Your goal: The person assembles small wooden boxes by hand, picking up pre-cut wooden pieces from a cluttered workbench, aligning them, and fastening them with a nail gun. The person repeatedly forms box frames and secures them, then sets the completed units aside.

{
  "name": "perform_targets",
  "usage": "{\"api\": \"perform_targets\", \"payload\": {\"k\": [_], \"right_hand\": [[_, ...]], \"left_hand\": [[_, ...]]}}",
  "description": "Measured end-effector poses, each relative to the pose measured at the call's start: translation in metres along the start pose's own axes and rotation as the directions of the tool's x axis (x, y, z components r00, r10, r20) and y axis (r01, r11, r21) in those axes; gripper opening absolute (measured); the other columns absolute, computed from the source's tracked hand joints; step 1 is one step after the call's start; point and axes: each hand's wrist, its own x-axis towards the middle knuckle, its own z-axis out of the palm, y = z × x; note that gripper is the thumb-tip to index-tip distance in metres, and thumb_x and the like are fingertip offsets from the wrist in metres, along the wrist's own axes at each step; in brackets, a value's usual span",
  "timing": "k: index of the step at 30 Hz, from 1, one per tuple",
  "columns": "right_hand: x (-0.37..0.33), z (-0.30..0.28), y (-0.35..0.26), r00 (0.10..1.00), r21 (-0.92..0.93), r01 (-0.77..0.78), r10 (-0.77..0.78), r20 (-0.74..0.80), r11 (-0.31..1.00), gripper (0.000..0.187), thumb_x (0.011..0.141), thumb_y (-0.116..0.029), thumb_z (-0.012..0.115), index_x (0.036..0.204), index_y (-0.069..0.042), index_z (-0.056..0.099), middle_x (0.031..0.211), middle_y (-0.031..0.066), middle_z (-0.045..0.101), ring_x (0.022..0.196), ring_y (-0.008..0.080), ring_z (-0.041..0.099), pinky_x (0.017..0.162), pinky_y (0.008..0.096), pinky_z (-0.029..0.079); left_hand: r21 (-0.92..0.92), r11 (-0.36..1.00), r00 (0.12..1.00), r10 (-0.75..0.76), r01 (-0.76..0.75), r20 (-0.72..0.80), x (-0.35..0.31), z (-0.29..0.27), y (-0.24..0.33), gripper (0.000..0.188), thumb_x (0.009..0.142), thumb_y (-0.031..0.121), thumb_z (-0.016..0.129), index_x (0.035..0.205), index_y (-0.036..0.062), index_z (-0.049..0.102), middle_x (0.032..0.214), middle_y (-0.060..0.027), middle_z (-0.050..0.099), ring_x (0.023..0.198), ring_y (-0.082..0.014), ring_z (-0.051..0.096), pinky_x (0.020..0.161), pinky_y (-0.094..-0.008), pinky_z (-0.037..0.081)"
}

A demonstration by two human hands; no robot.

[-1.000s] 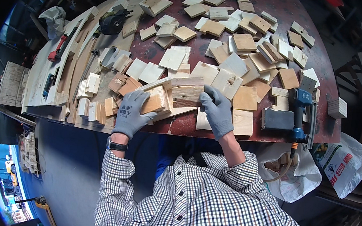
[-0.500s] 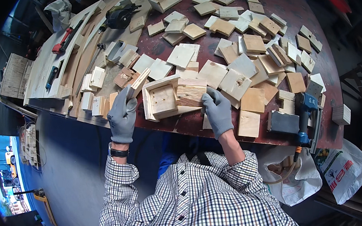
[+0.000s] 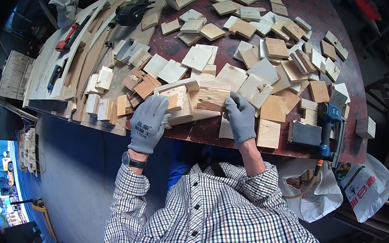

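My left hand point(image 3: 148, 123), in a grey glove, is closed on a small wooden board point(image 3: 174, 96) over the left side of a small open wooden box point(image 3: 187, 110). The box lies near the table's front edge, and its inside is now mostly hidden by that board and my fingers. My right hand point(image 3: 242, 118), gloved too, pinches a rough-faced wooden block point(image 3: 213, 97) by its right end, just right of the box. Whether either piece touches the box I cannot tell. Many loose square wooden pieces point(image 3: 257, 91) lie close beyond my hands.
A blue nail gun point(image 3: 330, 130) with a hose stands at the right front of the dark red table point(image 3: 174, 133). A black tool point(image 3: 132, 12) and a red-handled tool point(image 3: 67, 40) lie on boards at the left. White sacks point(image 3: 313, 195) hang below the right edge.
My left hand has moved right and turned over, bringing its board from beside the box to over its left side. My right hand has shifted slightly right with its block.
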Motion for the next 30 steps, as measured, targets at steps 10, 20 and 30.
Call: {"api": "perform_targets", "payload": {"k": [10,20,30], "right_hand": [[0.000,-0.006,0.000,0.999,0.035,-0.033,0.032,0.028,0.999,0.031,0.102,-0.016,0.063,0.126,0.002,0.070,0.087,0.0012,0.067,0.068,0.0062,0.057,0.063,0.0228,0.049],[-0.004,0.004,0.001,0.999,0.003,-0.041,0.041,0.026,0.999,0.033,0.101,-0.019,0.064,0.126,0.002,0.071,0.081,0.0007,0.066,0.063,0.0067,0.057,0.059,0.0239,0.048],[-0.005,0.006,0.006,0.998,-0.040,-0.048,0.050,0.047,0.998,0.033,0.101,-0.021,0.066,0.123,0.002,0.071,0.082,0.0009,0.067,0.063,0.0066,0.058,0.058,0.0239,0.049]], "left_hand": [[0.036,0.999,1.000,-0.022,0.023,-0.021,-0.010,0.018,-0.007,0.045,0.097,0.023,0.069,0.138,0.0057,0.065,0.138,-0.0137,0.066,0.128,-0.0338,0.062,0.105,-0.0473,0.049],[0.038,0.998,0.965,-0.061,0.053,0.257,0.003,0.015,0.010,0.074,0.070,0.027,0.090,0.136,0.0120,0.061,0.127,-0.0067,0.063,0.120,-0.0297,0.058,0.102,-0.0467,0.045],[-0.081,0.985,0.963,-0.128,0.151,0.237,0.013,0.009,-0.001,0.068,0.072,0.022,0.087,0.135,0.0084,0.064,0.130,-0.0107,0.065,0.118,-0.0342,0.061,0.105,-0.0440,0.051]]}}
